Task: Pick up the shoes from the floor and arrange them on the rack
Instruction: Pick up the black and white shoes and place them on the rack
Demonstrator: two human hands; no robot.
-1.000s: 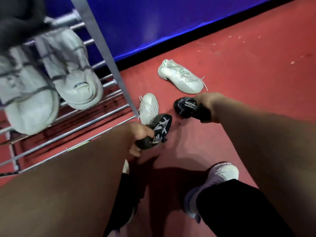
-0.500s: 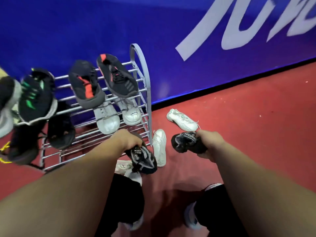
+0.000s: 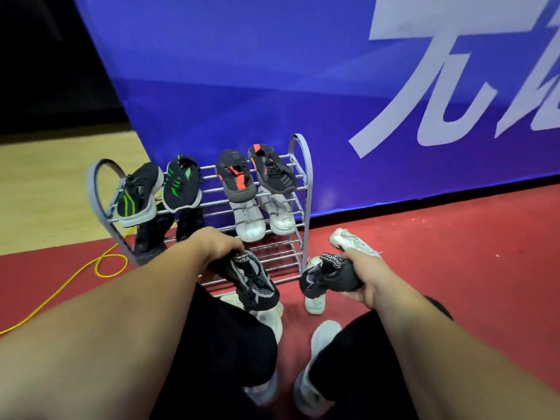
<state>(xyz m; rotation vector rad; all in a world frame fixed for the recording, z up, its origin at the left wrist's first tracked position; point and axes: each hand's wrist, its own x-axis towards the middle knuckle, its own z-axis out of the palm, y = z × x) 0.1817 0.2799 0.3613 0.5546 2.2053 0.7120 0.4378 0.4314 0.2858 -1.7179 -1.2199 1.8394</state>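
Head view: my left hand (image 3: 218,247) grips one black shoe (image 3: 256,281), my right hand (image 3: 360,268) grips the other black shoe (image 3: 327,275), both held before the rack (image 3: 306,189). Eight shoes already sit on its upper tiers. Left to place: these two, plus the near white shoe (image 3: 313,301) and far white shoe (image 3: 351,241) on the floor.

One black knit shoe (image 3: 254,280) is held before the grey rack (image 3: 306,177), a second black shoe (image 3: 327,275) just right of it; a white shoe (image 3: 353,242) is left on the floor (image 3: 454,268) behind
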